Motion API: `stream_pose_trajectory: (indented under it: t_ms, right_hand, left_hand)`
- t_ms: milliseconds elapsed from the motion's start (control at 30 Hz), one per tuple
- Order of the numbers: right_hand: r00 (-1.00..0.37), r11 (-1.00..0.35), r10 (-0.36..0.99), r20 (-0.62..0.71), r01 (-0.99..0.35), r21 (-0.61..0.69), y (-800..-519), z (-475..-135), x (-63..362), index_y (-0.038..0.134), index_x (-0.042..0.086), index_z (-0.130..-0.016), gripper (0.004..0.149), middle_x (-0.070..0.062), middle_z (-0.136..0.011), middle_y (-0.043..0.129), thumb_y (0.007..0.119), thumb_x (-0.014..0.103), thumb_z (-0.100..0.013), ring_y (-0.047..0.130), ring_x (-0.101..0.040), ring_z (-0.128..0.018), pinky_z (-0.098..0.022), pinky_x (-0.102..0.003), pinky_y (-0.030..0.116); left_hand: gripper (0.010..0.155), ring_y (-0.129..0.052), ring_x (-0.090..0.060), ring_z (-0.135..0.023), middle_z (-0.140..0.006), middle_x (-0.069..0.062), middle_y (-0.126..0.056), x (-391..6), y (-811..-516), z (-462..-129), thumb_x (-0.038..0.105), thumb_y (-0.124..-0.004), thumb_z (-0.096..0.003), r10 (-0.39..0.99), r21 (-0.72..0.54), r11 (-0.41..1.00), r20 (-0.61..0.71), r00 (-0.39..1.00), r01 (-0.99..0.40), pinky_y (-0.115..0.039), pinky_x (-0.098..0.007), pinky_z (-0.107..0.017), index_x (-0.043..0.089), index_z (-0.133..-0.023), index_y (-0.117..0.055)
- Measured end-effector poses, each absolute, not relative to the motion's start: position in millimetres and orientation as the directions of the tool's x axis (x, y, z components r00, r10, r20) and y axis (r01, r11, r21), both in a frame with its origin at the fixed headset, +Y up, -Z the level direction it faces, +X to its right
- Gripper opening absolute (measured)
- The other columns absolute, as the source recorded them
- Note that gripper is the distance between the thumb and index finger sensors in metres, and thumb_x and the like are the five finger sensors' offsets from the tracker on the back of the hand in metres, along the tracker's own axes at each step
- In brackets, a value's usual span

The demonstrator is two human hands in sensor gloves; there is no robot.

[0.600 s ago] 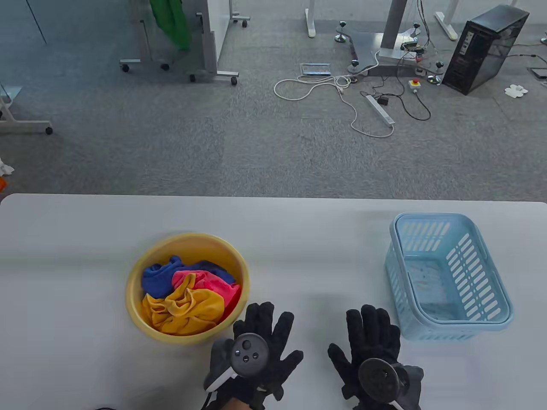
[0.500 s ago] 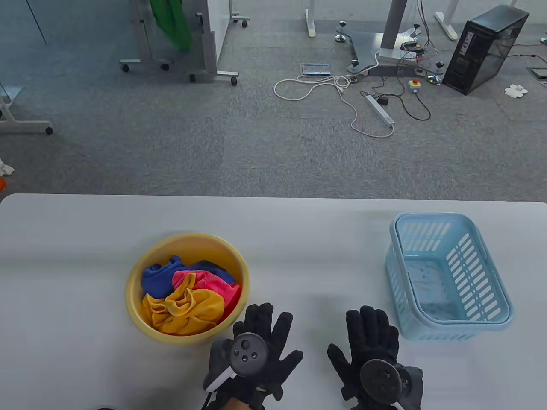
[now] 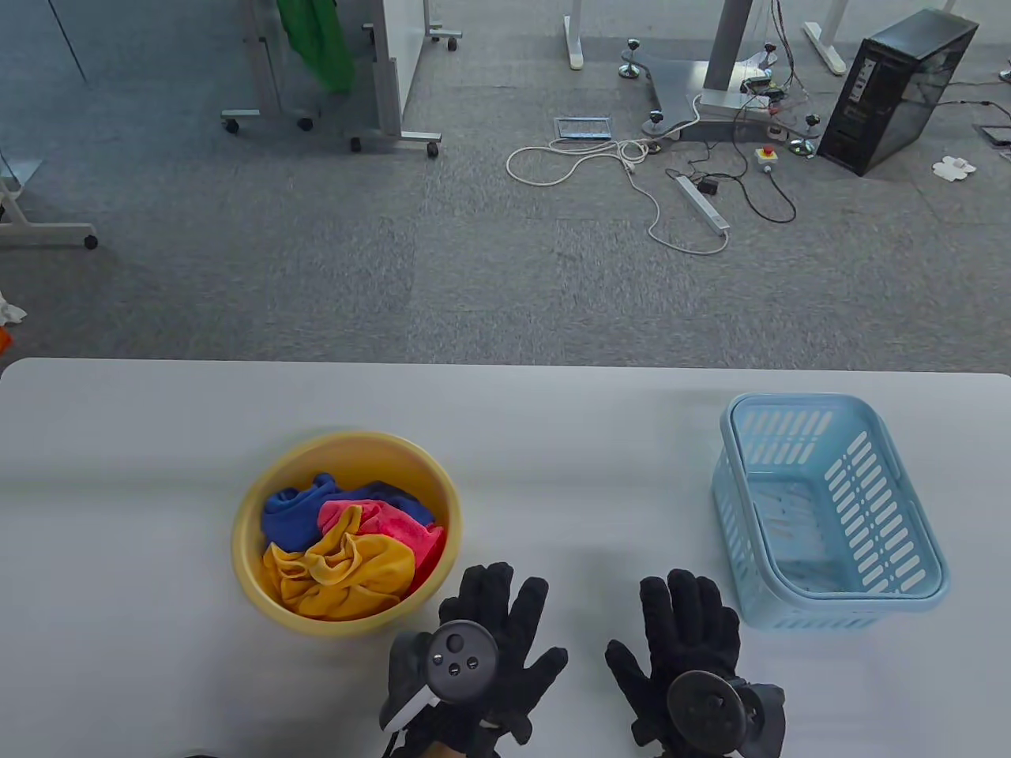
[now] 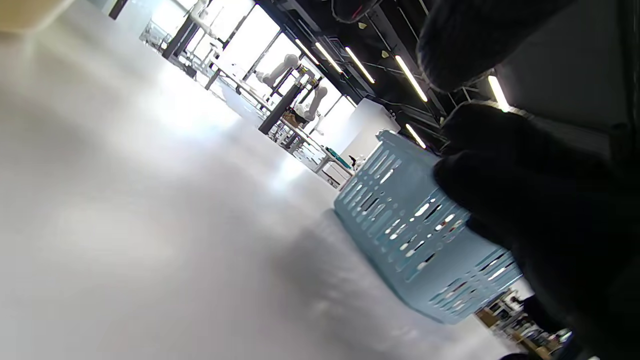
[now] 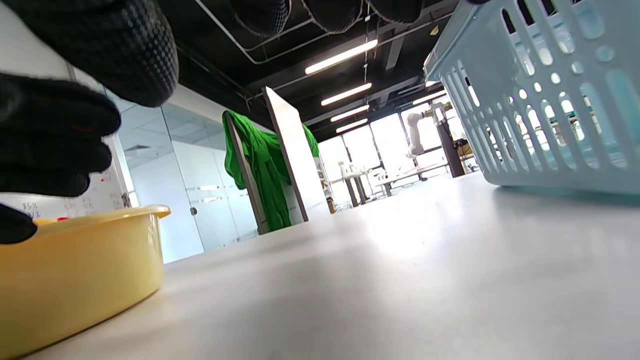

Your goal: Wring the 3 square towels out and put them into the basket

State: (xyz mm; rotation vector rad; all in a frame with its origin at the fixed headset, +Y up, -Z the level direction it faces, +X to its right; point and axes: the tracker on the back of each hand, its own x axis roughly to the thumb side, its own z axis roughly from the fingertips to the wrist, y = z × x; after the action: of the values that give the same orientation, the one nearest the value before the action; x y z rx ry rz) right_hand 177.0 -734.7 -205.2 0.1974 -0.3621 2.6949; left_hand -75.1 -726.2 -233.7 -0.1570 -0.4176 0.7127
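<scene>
Black gloves cover both hands, which lie flat near the front edge of the desk (image 3: 553,442) with fingers spread and nothing held: the left hand (image 3: 482,647) sits just beside the yellow basin (image 3: 253,513), the right hand (image 3: 683,639) just beside the pale blue basket (image 3: 920,545). All three towels are bunched together in the basin: the yellow towel (image 3: 347,576) on top at the front, the pink towel (image 3: 395,529) under it, and the blue towel (image 3: 292,513) toward the back. The basket stands well apart from the basin, on the right, and looks empty.

The risks lie mostly in the tangle. The folds overlap, so a grab at the yellow towel may well drag the pink one up with it. Whether the cloth is wet cannot be told; if it is, wringing away from the basin would drip on the desk, and so would carrying a towel across to the basket. The basin looks light, so a pull to one side could slide or tip it.
</scene>
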Motion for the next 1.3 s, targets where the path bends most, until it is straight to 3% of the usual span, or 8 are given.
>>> stream_pose_trajectory:
  t_ms: [500,667,733,933,1000,1100,1300]
  right_hand:
    - [-0.890,-0.873,0.426,0.164,-0.451,-0.183,-734,-204,173,0.033,0.018,-0.114,0.089,-0.024,-0.115,0.026,0.084,0.056,-0.051,0.029,-0.057,-0.104,-0.073,-0.076,0.031]
    - [-0.886,-0.866,0.432,0.166,-0.459,-0.198,-732,-202,174,0.034,0.018,-0.114,0.088,-0.024,-0.115,0.028,0.084,0.056,-0.052,0.030,-0.056,-0.104,-0.073,-0.076,0.032]
    - [-0.884,-0.867,0.437,0.165,-0.462,-0.184,-733,-204,175,0.036,0.021,-0.114,0.086,-0.024,-0.115,0.028,0.084,0.055,-0.052,0.030,-0.057,-0.104,-0.073,-0.076,0.031]
    - [-0.881,-0.863,0.448,0.153,-0.471,-0.181,-733,-204,179,0.036,0.019,-0.114,0.087,-0.024,-0.115,0.029,0.084,0.055,-0.052,0.030,-0.056,-0.104,-0.073,-0.076,0.031]
    - [-0.886,-0.864,0.439,0.153,-0.462,-0.198,-731,-203,180,0.038,0.019,-0.114,0.084,-0.024,-0.115,0.030,0.084,0.052,-0.052,0.031,-0.056,-0.104,-0.073,-0.076,0.031]
    - [-0.885,-0.863,0.441,0.148,-0.464,-0.199,-731,-203,182,0.038,0.019,-0.114,0.084,-0.024,-0.115,0.031,0.084,0.053,-0.052,0.032,-0.056,-0.104,-0.073,-0.076,0.032]
    - [-0.877,-0.857,0.461,0.139,-0.480,-0.186,-734,-205,184,0.034,0.019,-0.114,0.087,-0.024,-0.116,0.031,0.084,0.054,-0.052,0.032,-0.056,-0.104,-0.073,-0.076,0.032]
  left_hand:
    - [0.077,-0.015,-0.047,-0.111,-0.121,-0.018,-0.024,-54,-702,-224,0.056,-0.078,-0.0564,0.572,-0.218,0.819,0.389,0.723,-0.530,-0.023,-0.073,-0.070,0.026,-0.119,-0.043]
    - [0.077,-0.019,-0.047,-0.111,-0.121,-0.019,-0.027,-70,-679,-235,0.055,-0.080,-0.0556,0.479,-0.149,0.876,0.394,0.785,-0.459,-0.024,-0.073,-0.070,0.026,-0.118,-0.045]
    - [0.077,-0.020,-0.048,-0.111,-0.120,-0.020,-0.029,-81,-670,-245,0.054,-0.081,-0.0553,0.437,-0.088,0.897,0.331,0.836,-0.434,-0.025,-0.073,-0.070,0.024,-0.118,-0.047]
    - [0.078,-0.020,-0.047,-0.111,-0.120,-0.019,-0.029,-114,-651,-274,0.053,-0.084,-0.0544,0.283,-0.072,0.959,0.215,0.935,-0.274,-0.025,-0.073,-0.070,0.024,-0.118,-0.048]
    - [0.073,-0.024,-0.048,-0.111,-0.120,-0.020,-0.034,-127,-645,-282,0.044,-0.086,-0.0546,0.231,-0.061,0.973,0.141,0.963,-0.224,-0.026,-0.073,-0.071,0.023,-0.116,-0.052]
    - [0.073,-0.029,-0.049,-0.111,-0.119,-0.021,-0.039,-148,-641,-291,0.042,-0.089,-0.0532,0.147,-0.061,0.988,0.056,0.988,-0.144,-0.029,-0.073,-0.070,0.021,-0.115,-0.056]
    - [0.076,-0.032,-0.050,-0.111,-0.118,-0.023,-0.047,-190,-644,-311,0.044,-0.092,-0.0521,0.182,-0.187,0.960,-0.154,0.971,-0.209,-0.028,-0.074,-0.070,0.019,-0.115,-0.057]
